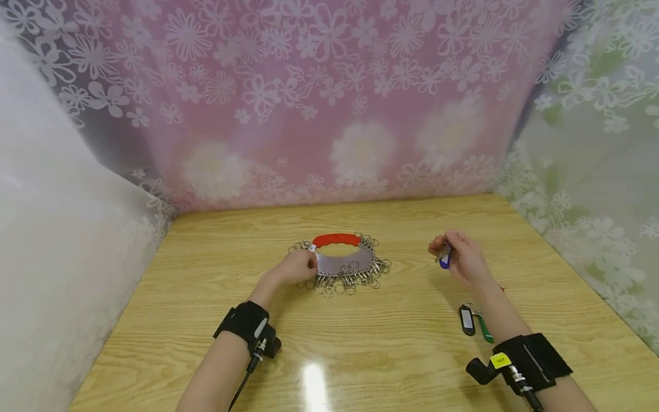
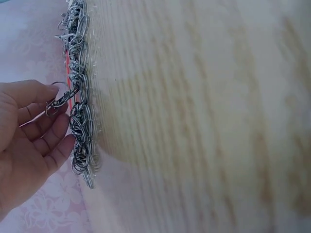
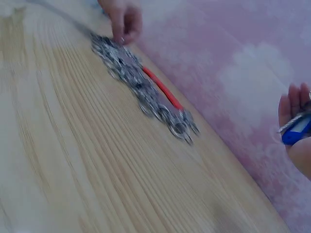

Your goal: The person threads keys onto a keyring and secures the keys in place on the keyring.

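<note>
A grey metal key holder plate (image 1: 340, 264) with a red handle (image 1: 337, 240) lies mid-table, its edge crowded with metal clips and split rings (image 1: 355, 277). At its left end my left hand (image 1: 296, 267) pinches one ring (image 2: 59, 99) between thumb and fingers, slightly lifted from the others. Off to the right and above the table, my right hand (image 1: 463, 258) holds a blue key tag (image 1: 445, 260) with a white label. Metal shows beside that tag in the right wrist view, blurred and partly hidden by the fingers.
A black key tag (image 1: 467, 320) and a green key tag (image 1: 485, 329) lie on the wooden table (image 1: 360, 343) near the right forearm. Something small and red peeks out beside that forearm. Flowered curtains (image 1: 334, 114) hang behind and at both sides.
</note>
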